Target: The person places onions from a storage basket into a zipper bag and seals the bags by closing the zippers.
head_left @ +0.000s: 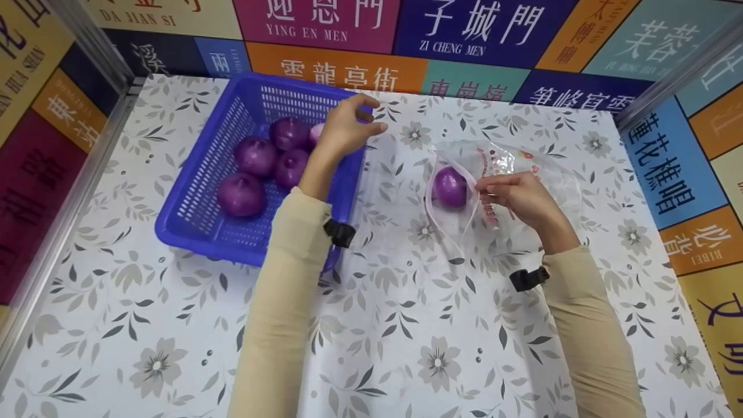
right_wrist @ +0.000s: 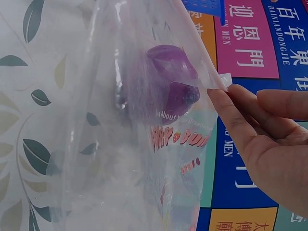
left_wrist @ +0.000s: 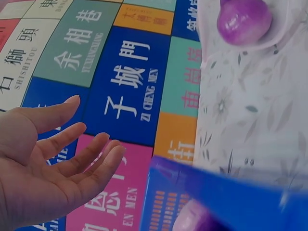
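My left hand (head_left: 347, 129) hovers over the right rim of a blue plastic basket (head_left: 200, 148), holding nothing, its fingers loosely bent. In the left wrist view the left palm (left_wrist: 53, 178) shows bare. My right hand (head_left: 519, 197) pinches the rim of a clear printed plastic bag (head_left: 522, 226) between thumb and fingertips, by a small white tab (right_wrist: 224, 80). The bag lies with its mouth held apart towards the left. A purple onion (head_left: 450, 187) sits just inside that mouth. Several more purple onions (head_left: 255, 157) lie in the basket, one partly hidden behind the left wrist.
The table has a white cloth with grey flowers and leaves (head_left: 400, 360). Printed panels (head_left: 464, 29) with coloured blocks of writing stand along the back and both sides. Black straps (head_left: 339, 233) sit on both sleeves.
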The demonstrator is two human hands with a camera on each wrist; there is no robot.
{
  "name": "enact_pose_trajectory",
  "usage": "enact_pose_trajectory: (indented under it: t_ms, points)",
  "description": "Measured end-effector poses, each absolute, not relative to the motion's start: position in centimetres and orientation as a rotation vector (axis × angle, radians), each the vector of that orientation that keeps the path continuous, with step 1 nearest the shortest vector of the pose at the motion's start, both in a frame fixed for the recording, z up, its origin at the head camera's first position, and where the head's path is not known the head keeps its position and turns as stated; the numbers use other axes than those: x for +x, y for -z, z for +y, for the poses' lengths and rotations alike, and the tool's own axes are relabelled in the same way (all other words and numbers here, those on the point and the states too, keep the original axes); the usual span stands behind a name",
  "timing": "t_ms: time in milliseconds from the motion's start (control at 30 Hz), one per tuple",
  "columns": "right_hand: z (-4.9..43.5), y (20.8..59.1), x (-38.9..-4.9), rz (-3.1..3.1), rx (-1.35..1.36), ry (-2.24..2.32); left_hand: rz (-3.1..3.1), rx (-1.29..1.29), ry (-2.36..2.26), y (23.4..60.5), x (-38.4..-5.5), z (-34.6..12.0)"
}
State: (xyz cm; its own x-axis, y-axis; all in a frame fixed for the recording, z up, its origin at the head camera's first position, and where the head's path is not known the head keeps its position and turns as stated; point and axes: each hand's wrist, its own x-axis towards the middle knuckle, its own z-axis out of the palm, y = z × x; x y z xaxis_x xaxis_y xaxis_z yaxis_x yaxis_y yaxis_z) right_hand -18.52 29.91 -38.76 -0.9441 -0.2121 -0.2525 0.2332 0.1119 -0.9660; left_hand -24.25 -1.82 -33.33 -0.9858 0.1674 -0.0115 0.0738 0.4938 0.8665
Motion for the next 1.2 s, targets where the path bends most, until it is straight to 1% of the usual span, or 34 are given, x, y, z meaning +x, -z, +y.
enact_pose_trajectory:
  t_ms: [300,1000,1200]
  points:
    - [30.0,38.9,-18.5,2.059,0.025,1.906,2.676,0.142,-1.490,33.5,-24.7,-4.2]
    - [30.0,39.0,-18.5,2.078,0.028,1.891,2.636,-0.166,-1.537,36.7,-24.5,-10.6]
    - [29.9,39.1,-18.6,2.098,0.024,1.867,2.532,-0.258,-1.589,37.8,-24.3,-11.9]
